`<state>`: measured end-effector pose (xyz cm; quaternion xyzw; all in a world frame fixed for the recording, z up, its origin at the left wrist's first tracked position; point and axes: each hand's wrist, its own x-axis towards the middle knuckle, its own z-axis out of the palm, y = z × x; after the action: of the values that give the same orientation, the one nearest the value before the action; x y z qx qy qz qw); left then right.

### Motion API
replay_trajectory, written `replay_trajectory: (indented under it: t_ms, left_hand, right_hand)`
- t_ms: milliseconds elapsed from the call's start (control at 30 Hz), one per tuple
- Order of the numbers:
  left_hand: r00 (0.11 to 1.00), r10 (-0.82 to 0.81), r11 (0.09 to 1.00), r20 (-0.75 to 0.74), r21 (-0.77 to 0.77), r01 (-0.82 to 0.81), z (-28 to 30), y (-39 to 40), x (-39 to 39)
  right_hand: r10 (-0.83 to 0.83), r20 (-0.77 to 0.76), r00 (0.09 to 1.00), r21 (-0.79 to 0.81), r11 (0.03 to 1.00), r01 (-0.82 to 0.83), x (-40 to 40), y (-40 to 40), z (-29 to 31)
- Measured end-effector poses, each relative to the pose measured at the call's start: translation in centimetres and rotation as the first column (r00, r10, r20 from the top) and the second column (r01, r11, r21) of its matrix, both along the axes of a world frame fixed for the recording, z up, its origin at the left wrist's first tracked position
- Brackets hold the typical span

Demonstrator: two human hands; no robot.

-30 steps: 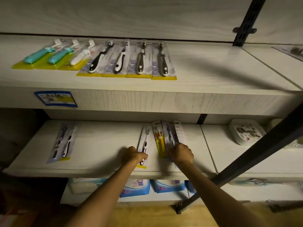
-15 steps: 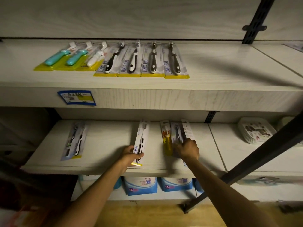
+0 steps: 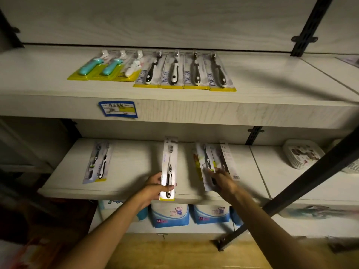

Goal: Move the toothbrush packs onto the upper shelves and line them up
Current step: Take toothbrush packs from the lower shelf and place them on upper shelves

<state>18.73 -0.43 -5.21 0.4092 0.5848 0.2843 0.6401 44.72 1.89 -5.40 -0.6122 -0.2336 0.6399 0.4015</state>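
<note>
Seven packs already line the upper shelf [image 3: 272, 98] at twelve o'clock, while your left hand [image 3: 153, 188] pinches one toothbrush pack [image 3: 168, 167] and your right hand [image 3: 223, 181] clutches several packs [image 3: 206, 166] at six o'clock; one pack [image 3: 97, 162] waits at nine.

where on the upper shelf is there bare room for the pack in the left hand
Bare upper shelf right of the last JING PAI pack, and left of the teal packs. The row between is packed edge to edge.
</note>
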Motion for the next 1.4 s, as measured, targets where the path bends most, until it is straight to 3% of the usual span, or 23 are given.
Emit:
replay_trajectory:
  t_ms: [100, 267, 733, 1000, 1400]
  left_hand:
    - [1.0, -0.012, 1.0, 0.002, 0.019, 0.012, 0.4, -1.0, -0.8]
    - [1.0, 0.0, 0.997, 0.017, 0.081, -0.001, 1.5, -2.4, -1.4]
    - [0.995, -0.099, 0.979, -0.015, 0.18, 0.1, 5.1, -7.6, -0.3]
    - [0.996, -0.087, 0.96, 0.017, 0.269, 0.079, 11.5, -12.8, 1.2]
    - [0.996, -0.031, 0.856, 0.084, 0.517, -0.017, 22.6, -16.7, 4.5]
  right_hand:
    - [0.025, -0.041, 0.999, 0.057, 0.998, -0.022, -1.1, -2.3, 0.4]
    - [0.179, 0.062, 0.982, 0.128, 0.974, -0.186, -2.6, -6.3, 2.8]
    - [0.306, 0.125, 0.944, 0.256, 0.909, -0.329, -2.8, -13.8, 9.4]
    - [0.368, 0.147, 0.918, 0.363, 0.843, -0.396, -0.1, -17.1, 13.8]
    - [0.344, 0.195, 0.919, 0.561, 0.729, -0.392, 3.6, -18.1, 24.3]
